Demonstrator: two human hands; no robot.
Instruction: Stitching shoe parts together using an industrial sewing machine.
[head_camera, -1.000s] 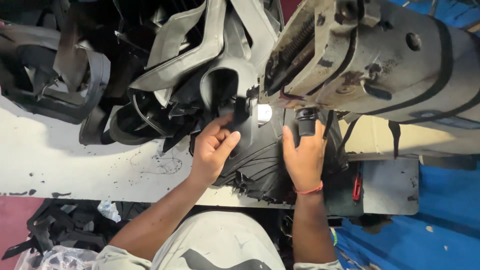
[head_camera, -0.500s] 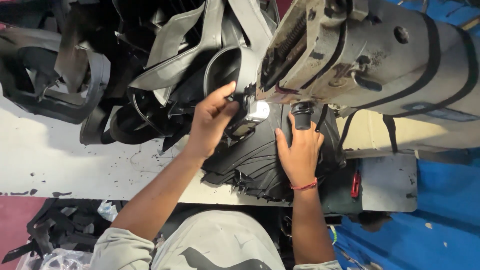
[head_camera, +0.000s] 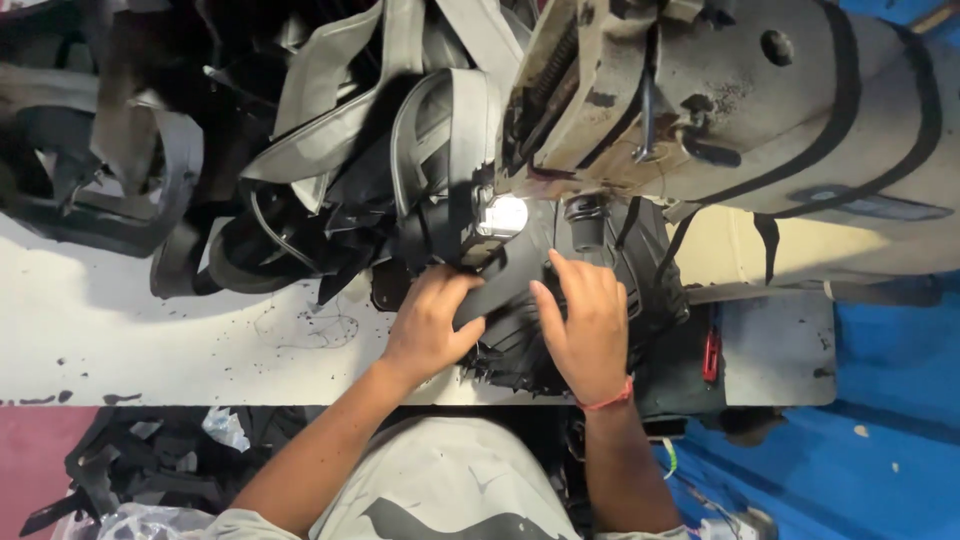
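Observation:
My left hand (head_camera: 432, 325) grips a flat black strap (head_camera: 505, 278) of a black fabric piece (head_camera: 520, 345) lying on the white table (head_camera: 150, 340). The fingers of my right hand (head_camera: 585, 325) press down on the same black fabric just right of the strap; a red thread band circles that wrist. Both hands sit just below the head of a worn cream sewing machine (head_camera: 740, 110), whose small lamp (head_camera: 505, 214) glows white over the needle area. The needle itself is hidden.
A pile of black and grey padded straps and bag parts (head_camera: 330, 150) covers the table's far left. More black scraps lie on the floor (head_camera: 130, 470) at lower left. A red clip-like item (head_camera: 711, 355) sits by the machine base. Blue surface (head_camera: 880, 450) at right.
My left hand came back from the pile near the lamp and now holds the strap lower down. My right hand slid down and left on the fabric.

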